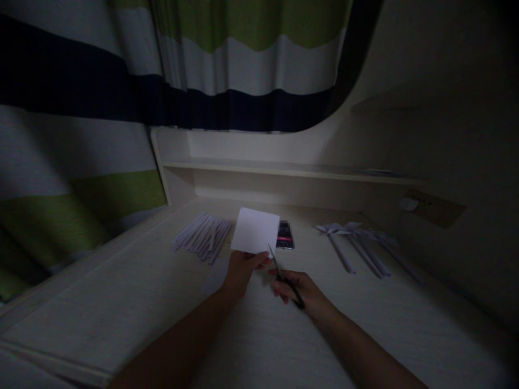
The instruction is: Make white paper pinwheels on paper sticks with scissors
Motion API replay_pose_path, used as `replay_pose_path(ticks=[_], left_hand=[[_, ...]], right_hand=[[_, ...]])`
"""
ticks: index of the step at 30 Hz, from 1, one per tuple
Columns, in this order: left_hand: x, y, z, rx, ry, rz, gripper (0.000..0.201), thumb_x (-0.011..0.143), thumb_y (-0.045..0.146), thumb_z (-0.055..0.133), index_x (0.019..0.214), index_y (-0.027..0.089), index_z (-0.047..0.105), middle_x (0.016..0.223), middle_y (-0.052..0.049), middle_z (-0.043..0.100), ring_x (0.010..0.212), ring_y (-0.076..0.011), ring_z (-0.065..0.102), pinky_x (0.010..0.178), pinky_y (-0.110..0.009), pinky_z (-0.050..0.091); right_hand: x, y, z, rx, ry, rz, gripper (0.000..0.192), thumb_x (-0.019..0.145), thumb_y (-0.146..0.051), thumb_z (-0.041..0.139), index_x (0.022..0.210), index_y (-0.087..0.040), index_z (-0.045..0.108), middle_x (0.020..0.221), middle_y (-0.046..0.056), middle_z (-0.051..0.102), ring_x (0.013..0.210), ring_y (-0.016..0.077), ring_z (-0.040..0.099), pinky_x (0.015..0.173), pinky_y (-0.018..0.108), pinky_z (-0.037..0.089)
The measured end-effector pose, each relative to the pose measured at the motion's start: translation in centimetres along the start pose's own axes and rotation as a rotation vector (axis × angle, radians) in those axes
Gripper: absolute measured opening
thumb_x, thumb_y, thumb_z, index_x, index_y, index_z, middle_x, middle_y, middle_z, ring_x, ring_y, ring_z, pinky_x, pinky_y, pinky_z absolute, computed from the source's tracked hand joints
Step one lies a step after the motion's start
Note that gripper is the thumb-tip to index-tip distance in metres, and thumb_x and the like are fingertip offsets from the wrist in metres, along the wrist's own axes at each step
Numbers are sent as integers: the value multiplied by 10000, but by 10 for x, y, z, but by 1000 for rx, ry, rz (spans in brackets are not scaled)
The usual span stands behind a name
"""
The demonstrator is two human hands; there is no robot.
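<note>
A square sheet of white paper [255,229] is held up above the desk, its lower edge pinched in my left hand [243,270]. My right hand [298,289] grips a pair of scissors [290,286] by the black handles. The blades point up and to the left, over the lower right corner of the paper. Whether they are cutting into it, I cannot tell. Behind the paper, partly hidden by it, lies a dark packet [285,237] with a red stripe; its face is blurred.
Several rolled white paper sticks [203,235] lie in a pile at the left. On the right are several paper pinwheels [344,232] on paper sticks. A shelf [263,168] runs along the back below striped curtains [251,70]. A socket plate [438,206] sits on the right wall.
</note>
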State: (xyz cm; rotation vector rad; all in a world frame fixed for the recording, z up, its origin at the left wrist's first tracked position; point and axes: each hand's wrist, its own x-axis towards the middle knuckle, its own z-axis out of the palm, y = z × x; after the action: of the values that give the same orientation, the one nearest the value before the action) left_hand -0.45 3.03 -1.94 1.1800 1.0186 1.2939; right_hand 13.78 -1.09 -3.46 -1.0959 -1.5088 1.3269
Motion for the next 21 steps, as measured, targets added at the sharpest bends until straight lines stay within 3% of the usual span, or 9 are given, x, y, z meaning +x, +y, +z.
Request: replay_pose_path(ticks=[11,21], left_hand=[[1,-2,0,-58,-27,41,180,581,256,667,683,110,641,584,-42,646,553,-143,598,502,-215,438],[-1,4,2,-89,-14,36,200,564,226,674,719,113,619,604,-35,647,538,-141,599,485,-212,430]], right_hand=[[2,10,-2,-27,22,-8,424,631,-441,610,895,-111,579,475,-63,448,381,53,366,390,200,285],[-1,3,2,-28,102,40,420,584,-439,641,836,-107,590,360,-93,390,295,41,302,334,190,227]])
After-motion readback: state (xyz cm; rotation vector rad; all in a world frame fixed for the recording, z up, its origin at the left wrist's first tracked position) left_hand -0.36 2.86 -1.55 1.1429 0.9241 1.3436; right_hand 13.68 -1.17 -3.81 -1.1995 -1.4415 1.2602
